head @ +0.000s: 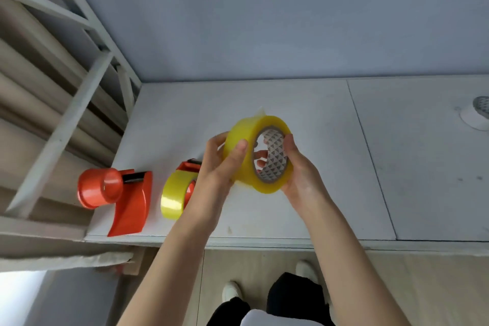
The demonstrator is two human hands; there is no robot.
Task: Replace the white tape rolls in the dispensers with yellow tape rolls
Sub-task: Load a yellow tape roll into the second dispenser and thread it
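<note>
while both hands, left hand and right hand, clasp the yellow tape roll above the table, its loose end may stick to fingers.

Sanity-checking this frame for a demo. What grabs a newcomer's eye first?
The yellow tape roll, held up at center between the left hand and right hand. Left of it on the white table sit an empty orange dispenser and a dispenser loaded with yellow tape.
</note>
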